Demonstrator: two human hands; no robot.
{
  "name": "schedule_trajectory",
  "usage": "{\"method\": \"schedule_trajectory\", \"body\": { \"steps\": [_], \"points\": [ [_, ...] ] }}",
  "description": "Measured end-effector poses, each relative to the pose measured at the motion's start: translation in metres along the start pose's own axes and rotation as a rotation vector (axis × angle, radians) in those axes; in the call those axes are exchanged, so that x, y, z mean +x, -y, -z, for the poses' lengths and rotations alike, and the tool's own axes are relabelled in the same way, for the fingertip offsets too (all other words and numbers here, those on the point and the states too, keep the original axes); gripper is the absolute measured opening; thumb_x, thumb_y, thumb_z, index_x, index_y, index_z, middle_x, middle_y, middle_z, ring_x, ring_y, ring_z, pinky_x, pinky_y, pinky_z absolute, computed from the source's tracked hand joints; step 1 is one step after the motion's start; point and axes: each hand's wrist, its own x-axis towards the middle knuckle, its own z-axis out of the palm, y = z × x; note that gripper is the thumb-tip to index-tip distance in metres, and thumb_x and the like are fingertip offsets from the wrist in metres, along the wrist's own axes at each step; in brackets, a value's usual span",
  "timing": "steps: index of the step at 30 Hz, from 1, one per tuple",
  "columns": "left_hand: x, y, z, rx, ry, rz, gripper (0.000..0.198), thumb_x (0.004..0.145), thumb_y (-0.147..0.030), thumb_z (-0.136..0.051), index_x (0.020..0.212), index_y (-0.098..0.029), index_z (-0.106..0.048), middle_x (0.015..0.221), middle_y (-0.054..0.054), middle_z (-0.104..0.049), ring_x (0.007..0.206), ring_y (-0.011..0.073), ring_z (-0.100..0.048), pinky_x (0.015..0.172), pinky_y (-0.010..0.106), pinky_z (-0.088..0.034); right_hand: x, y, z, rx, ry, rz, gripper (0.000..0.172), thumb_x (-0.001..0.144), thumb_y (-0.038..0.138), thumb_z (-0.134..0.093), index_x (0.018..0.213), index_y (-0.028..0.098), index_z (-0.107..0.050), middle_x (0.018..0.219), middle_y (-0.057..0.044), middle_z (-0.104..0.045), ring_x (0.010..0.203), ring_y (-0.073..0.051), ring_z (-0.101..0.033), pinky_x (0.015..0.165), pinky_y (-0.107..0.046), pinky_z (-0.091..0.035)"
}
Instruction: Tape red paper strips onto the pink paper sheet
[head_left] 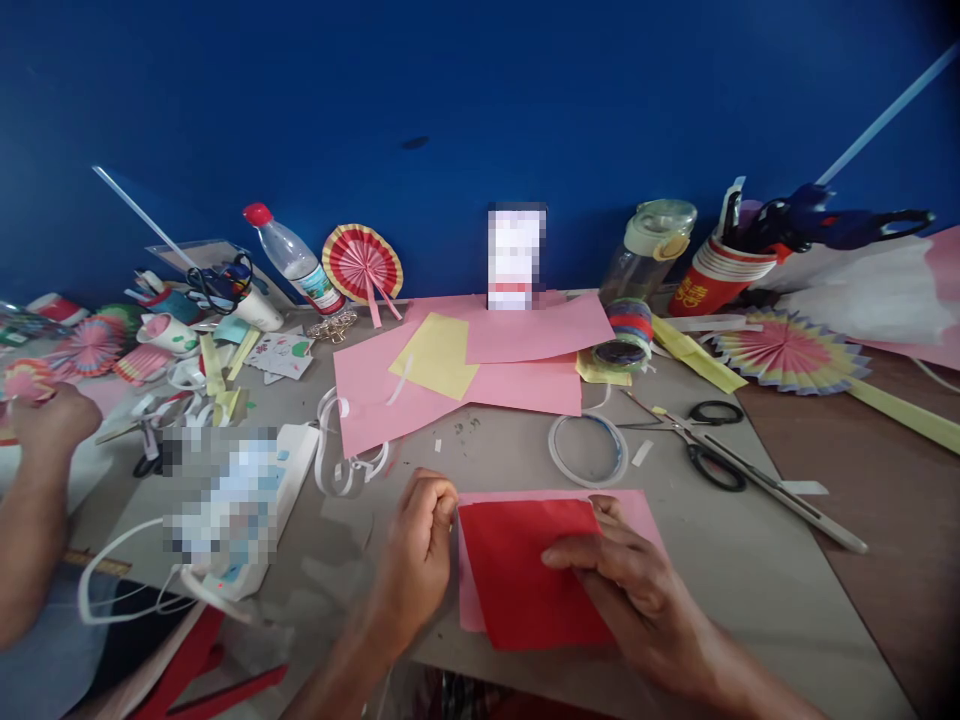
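Note:
In front of me a square of red paper (525,575) lies over a larger pink sheet (649,515), slightly askew, with pink showing along the top, left and right. My right hand (637,590) grips the red paper at its right side, thumb on top and fingers by the far edge. Just beside the upper left corner of the two sheets is my left hand (420,550), its fingers curled into a pinch. Whatever it holds, if anything, is too small to make out. A roll of tape (587,450) lies beyond the sheets, with black-handled scissors (709,450) to its right.
Pink sheets (525,385) and a yellow sheet (435,355) lie behind, below a propped phone (516,258). A power strip (281,520) sits left, near a co-worker's hand (56,420). A bottle (296,260), paper fan (363,262), jar (652,250) and red cups (720,275) line the wall.

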Motion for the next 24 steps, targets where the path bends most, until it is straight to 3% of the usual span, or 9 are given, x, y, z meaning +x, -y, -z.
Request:
{"method": "schedule_trajectory", "body": {
  "steps": [5, 12, 16, 20, 24],
  "points": [
    [-0.002, 0.005, 0.004, 0.034, -0.040, 0.035, 0.021, 0.093, -0.026, -0.037, 0.075, -0.022, -0.046, 0.073, 0.000, -0.047, 0.067, 0.0143, -0.046, 0.064, 0.025, -0.038, 0.000, -0.001, 0.001, -0.013, -0.009, 0.002, 0.032, 0.084, 0.005, -0.040, 0.101, 0.027, -0.054, 0.079, 0.003, -0.065, 0.070, -0.014, -0.059, 0.084, -0.036, -0.040],
    [-0.007, 0.001, 0.004, -0.341, 0.100, 0.217, 0.033, 0.095, -0.039, -0.034, 0.076, -0.020, -0.052, 0.068, 0.000, -0.050, 0.066, 0.0143, -0.048, 0.065, 0.025, -0.038, 0.001, 0.001, 0.003, -0.026, -0.018, -0.017, 0.029, 0.085, 0.005, -0.042, 0.100, 0.026, -0.056, 0.081, 0.002, -0.066, 0.072, -0.014, -0.062, 0.089, -0.036, -0.042],
    [-0.010, 0.002, 0.000, -0.443, 0.144, 0.293, 0.025, 0.091, -0.043, -0.046, 0.082, -0.020, -0.052, 0.069, -0.002, -0.047, 0.065, 0.0128, -0.045, 0.061, 0.023, -0.038, 0.001, 0.002, 0.003, -0.030, -0.028, -0.010, 0.029, 0.085, 0.004, -0.042, 0.099, 0.026, -0.056, 0.080, 0.002, -0.066, 0.071, -0.013, -0.062, 0.089, -0.036, -0.043],
    [-0.013, 0.001, -0.003, -0.437, 0.041, 0.344, 0.019, 0.088, -0.039, -0.052, 0.084, -0.021, -0.052, 0.069, -0.003, -0.046, 0.062, 0.0111, -0.043, 0.058, 0.021, -0.038, 0.001, 0.001, 0.002, -0.052, -0.043, 0.007, 0.029, 0.084, 0.005, -0.042, 0.098, 0.025, -0.056, 0.079, 0.002, -0.067, 0.071, -0.013, -0.062, 0.088, -0.036, -0.043],
    [-0.017, 0.001, 0.000, -0.242, -0.030, 0.258, 0.015, 0.089, -0.032, -0.050, 0.079, -0.021, -0.053, 0.068, -0.003, -0.050, 0.061, 0.0112, -0.048, 0.058, 0.021, -0.039, 0.000, -0.001, 0.001, -0.068, -0.062, -0.021, 0.025, 0.086, 0.008, -0.043, 0.098, 0.025, -0.058, 0.080, 0.001, -0.067, 0.070, -0.014, -0.063, 0.082, -0.034, -0.045]
  ]
}}
